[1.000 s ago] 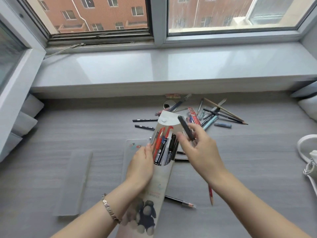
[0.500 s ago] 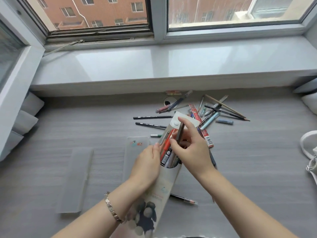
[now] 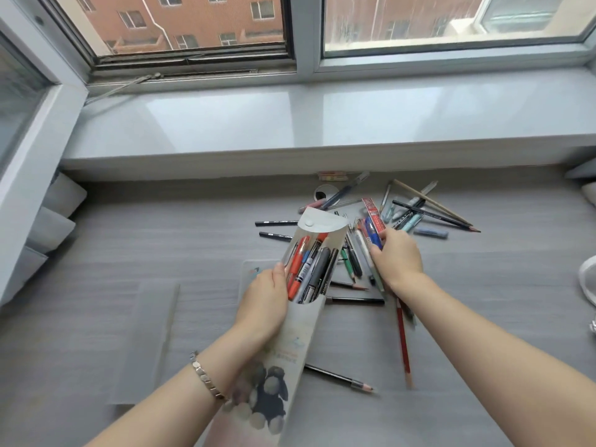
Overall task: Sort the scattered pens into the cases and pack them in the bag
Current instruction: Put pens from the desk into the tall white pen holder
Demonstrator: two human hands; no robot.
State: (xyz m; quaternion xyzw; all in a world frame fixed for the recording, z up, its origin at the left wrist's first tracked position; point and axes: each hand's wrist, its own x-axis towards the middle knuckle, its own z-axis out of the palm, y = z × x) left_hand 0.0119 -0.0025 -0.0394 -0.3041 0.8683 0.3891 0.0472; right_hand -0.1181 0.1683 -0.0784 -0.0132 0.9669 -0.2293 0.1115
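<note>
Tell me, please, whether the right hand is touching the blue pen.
Touching. The head view shows the right hand pinching the lower end of the blue pen in the pile, with no gap between thumb and pen.

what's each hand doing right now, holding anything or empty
Left hand: closed, gripping the open pen case of pens.
Right hand: closed, fingers pinching a blue pen in the scattered pile.

Single wide-angle head view, looking forward and down, close above the left hand (image 3: 264,295) and right hand (image 3: 398,256), facing the glossy white window sill (image 3: 290,124).
</note>
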